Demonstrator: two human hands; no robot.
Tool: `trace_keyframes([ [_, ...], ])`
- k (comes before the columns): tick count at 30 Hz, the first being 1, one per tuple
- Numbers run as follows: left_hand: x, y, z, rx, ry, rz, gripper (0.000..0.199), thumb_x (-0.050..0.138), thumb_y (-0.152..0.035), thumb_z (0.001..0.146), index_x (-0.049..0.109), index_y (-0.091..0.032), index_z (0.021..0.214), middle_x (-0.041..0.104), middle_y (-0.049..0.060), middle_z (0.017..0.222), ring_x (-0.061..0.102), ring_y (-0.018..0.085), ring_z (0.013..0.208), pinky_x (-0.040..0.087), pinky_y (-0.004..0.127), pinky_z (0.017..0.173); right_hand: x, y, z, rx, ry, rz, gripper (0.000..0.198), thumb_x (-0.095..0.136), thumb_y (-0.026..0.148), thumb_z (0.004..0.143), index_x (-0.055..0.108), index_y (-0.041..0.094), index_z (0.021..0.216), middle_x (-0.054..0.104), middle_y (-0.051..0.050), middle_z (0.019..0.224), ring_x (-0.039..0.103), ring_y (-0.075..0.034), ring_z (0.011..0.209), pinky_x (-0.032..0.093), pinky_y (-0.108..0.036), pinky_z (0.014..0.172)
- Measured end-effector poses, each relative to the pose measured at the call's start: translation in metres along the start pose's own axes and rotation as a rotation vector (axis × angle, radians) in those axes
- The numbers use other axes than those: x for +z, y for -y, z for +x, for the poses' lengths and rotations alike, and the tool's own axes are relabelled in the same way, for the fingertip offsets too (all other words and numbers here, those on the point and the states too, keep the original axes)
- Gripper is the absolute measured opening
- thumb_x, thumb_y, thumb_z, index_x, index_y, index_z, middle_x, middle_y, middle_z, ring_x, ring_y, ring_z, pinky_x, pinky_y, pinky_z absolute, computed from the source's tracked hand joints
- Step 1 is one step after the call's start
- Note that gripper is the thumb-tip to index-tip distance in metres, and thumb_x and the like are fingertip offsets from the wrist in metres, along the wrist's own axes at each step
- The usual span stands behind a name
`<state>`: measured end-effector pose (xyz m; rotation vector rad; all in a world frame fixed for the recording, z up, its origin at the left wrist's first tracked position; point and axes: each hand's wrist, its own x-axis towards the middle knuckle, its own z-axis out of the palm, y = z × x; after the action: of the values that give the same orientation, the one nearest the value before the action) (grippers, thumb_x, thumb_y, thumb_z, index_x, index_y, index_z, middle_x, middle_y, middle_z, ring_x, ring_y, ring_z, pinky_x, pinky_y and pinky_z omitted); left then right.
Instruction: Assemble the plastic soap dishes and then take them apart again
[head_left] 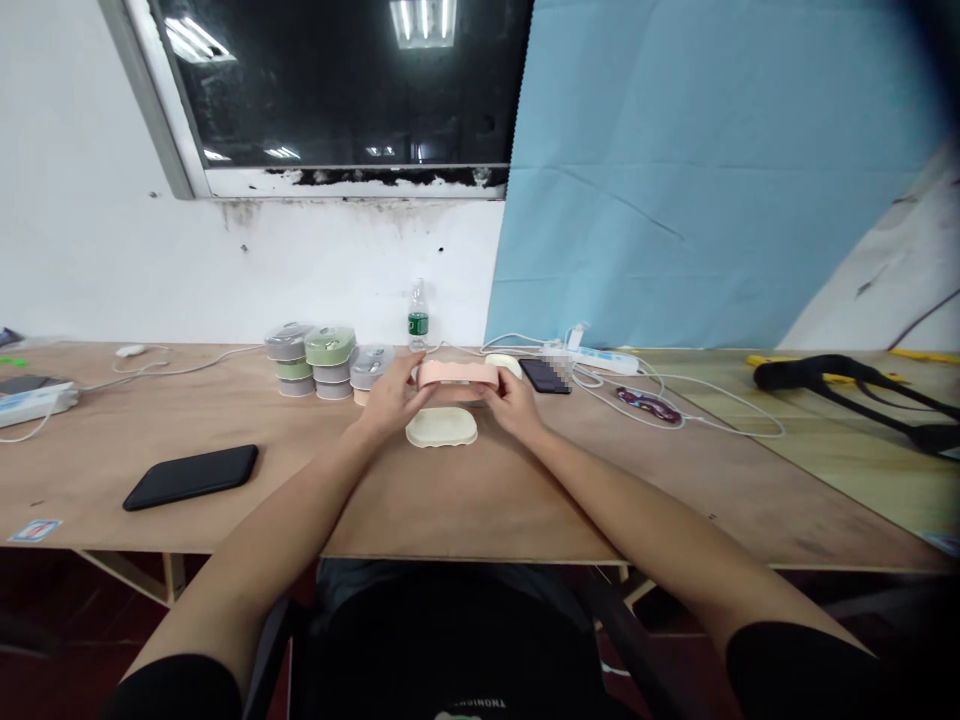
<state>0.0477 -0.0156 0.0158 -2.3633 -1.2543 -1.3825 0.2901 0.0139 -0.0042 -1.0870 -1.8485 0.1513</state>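
Note:
A shallow peach-coloured plastic piece with a wavy edge (459,378) is held up level between both hands, above the table. My left hand (395,395) grips its left end, with the thumb low and the fingers behind. On its right end, my right hand (516,398) is closed in the same way. Just below and nearer to me, a cream oval plastic piece with a wavy rim (441,427) lies on the table. Another cream piece (502,362) shows partly behind my right hand.
Stacked grey and green lidded containers (330,362) stand left of my hands. Behind is a plastic bottle (418,315). A black phone (191,477) lies front left, another phone (546,375) to the right. White cables and a power strip (607,360) spread at right, near a black strap-like object (832,375).

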Motion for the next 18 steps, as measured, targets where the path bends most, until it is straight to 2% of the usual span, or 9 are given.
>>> trace_keyframes([
  [3,-0.01,-0.01,0.002,-0.098,0.05,0.069,0.058,0.051,-0.045,0.088,0.04,-0.018,0.138,0.067,0.007,0.095,0.062,0.019,0.079,0.048,0.032,0.076,0.0,0.011,-0.005,0.029,0.031,0.058,0.049,0.045,0.051,0.088,0.052,0.019,0.123,0.063,-0.003,0.08,0.054,-0.018,0.068,0.042,-0.027,0.064],
  [5,-0.016,-0.016,0.004,-0.166,0.094,0.102,0.055,0.047,-0.047,0.089,0.043,-0.021,0.137,0.069,0.006,0.095,0.063,0.02,0.081,0.047,0.031,0.075,0.001,0.013,-0.007,0.047,0.027,0.072,0.058,0.043,0.05,0.089,0.039,0.019,0.138,0.059,0.001,0.069,0.051,-0.017,0.061,0.041,-0.027,0.061],
  [7,-0.018,-0.017,0.006,-0.227,0.199,0.142,0.048,0.04,-0.049,0.091,0.052,-0.023,0.13,0.07,0.006,0.096,0.064,0.022,0.084,0.047,0.031,0.075,0.003,0.01,-0.007,0.056,0.028,0.073,0.058,0.043,0.047,0.089,0.038,0.019,0.14,0.053,0.004,0.059,0.047,-0.015,0.055,0.038,-0.026,0.058],
  [8,-0.018,-0.015,0.007,-0.255,0.284,0.169,0.047,0.037,-0.05,0.092,0.058,-0.022,0.123,0.07,0.006,0.095,0.065,0.023,0.084,0.047,0.032,0.074,0.004,0.007,-0.006,0.052,0.048,0.069,0.052,0.043,0.046,0.089,0.045,0.019,0.134,0.051,0.004,0.058,0.046,-0.015,0.054,0.037,-0.025,0.057],
  [10,-0.015,-0.008,0.007,-0.304,0.497,0.237,0.049,0.033,-0.052,0.092,0.068,-0.02,0.104,0.071,0.008,0.089,0.065,0.025,0.085,0.046,0.032,0.072,0.008,0.001,-0.004,0.037,0.154,0.045,0.037,0.044,0.045,0.088,0.063,0.019,0.106,0.051,0.003,0.057,0.046,-0.014,0.055,0.035,-0.024,0.055],
  [11,-0.012,-0.003,0.007,-0.323,0.601,0.262,0.051,0.032,-0.052,0.092,0.07,-0.019,0.094,0.071,0.009,0.088,0.065,0.025,0.085,0.046,0.032,0.072,0.01,-0.002,-0.003,0.032,0.228,0.025,0.035,0.044,0.046,0.088,0.065,0.018,0.088,0.05,0.002,0.056,0.046,-0.013,0.055,0.033,-0.024,0.053],
  [13,-0.006,0.006,0.005,-0.355,0.739,0.274,0.053,0.031,-0.053,0.091,0.07,-0.018,0.087,0.071,0.011,0.088,0.065,0.025,0.087,0.046,0.031,0.073,0.013,-0.005,0.0,0.026,0.357,-0.023,0.042,0.042,0.048,0.089,0.058,0.018,0.064,0.048,0.002,0.054,0.045,-0.013,0.054,0.029,-0.023,0.051],
  [15,0.001,0.015,0.003,-0.379,0.755,0.26,0.054,0.03,-0.055,0.09,0.07,-0.019,0.094,0.071,0.01,0.095,0.065,0.025,0.09,0.047,0.031,0.075,0.016,-0.006,0.002,0.021,0.393,-0.074,0.047,0.04,0.048,0.09,0.052,0.018,0.057,0.046,0.002,0.053,0.044,-0.012,0.053,0.026,-0.023,0.05],
  [18,0.009,0.026,0.001,-0.411,0.711,0.229,0.055,0.031,-0.059,0.089,0.07,-0.021,0.099,0.07,0.01,0.103,0.064,0.026,0.094,0.047,0.031,0.075,0.02,-0.003,0.004,0.026,0.349,-0.128,0.044,0.04,0.044,0.092,0.053,0.018,0.059,0.052,0.001,0.056,0.046,-0.012,0.055,0.025,-0.023,0.051],
])
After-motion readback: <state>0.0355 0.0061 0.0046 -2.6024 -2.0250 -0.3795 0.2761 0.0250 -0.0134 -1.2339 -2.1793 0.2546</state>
